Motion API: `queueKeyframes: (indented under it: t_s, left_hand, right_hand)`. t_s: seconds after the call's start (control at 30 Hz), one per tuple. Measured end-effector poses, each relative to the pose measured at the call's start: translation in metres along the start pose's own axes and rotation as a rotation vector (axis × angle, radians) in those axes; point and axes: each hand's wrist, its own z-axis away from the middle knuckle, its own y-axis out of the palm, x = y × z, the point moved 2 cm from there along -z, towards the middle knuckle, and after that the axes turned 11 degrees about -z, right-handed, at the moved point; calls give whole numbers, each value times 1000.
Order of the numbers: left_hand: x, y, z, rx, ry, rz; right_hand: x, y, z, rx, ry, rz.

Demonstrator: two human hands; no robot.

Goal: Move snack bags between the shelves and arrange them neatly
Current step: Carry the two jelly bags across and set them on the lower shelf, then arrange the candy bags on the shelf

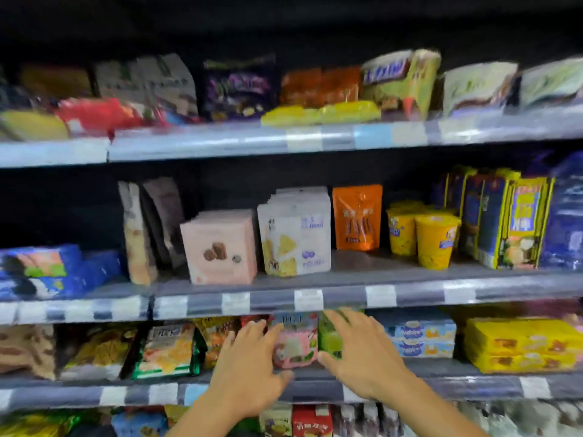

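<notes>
On the third shelf a pink snack bag [295,342] stands upright with a green snack bag [328,339] right beside it. My left hand [249,367] reaches in from below. Its straight fingers touch the pink bag's left edge and its thumb lies near the bag's bottom. My right hand [359,351] spans the green bag, fingers over its top and thumb at its lower edge. It hides most of that bag. The picture is blurred by motion.
The third shelf's rail [441,387] runs just under my hands. Orange and green-edged bags [170,348] stand left of the pink one, blue-white boxes [422,339] and yellow boxes [520,345] to the right. The shelf above holds a pink box [220,247], white bags [296,234] and yellow cups [435,241].
</notes>
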Motion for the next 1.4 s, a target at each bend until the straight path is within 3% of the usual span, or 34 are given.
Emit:
queueKeyframes:
  t_s: [0.33, 0.53, 0.73, 1.07, 1.4]
  left_hand:
    - [31, -249, 41, -56, -44, 6]
    - [31, -352, 87, -99, -87, 22]
    - [43, -392, 155, -34, -240, 14]
    - [93, -427, 256, 55, -448, 84]
    - [176, -460, 267, -138, -447, 111]
  right_hand:
    - [125, -208, 25, 51, -17, 29]
    - [178, -297, 53, 31, -89, 36]
    - [220, -339, 95, 42, -223, 36]
    - [271, -346, 123, 82, -320, -45]
    - [347, -344, 97, -2, -297, -2]
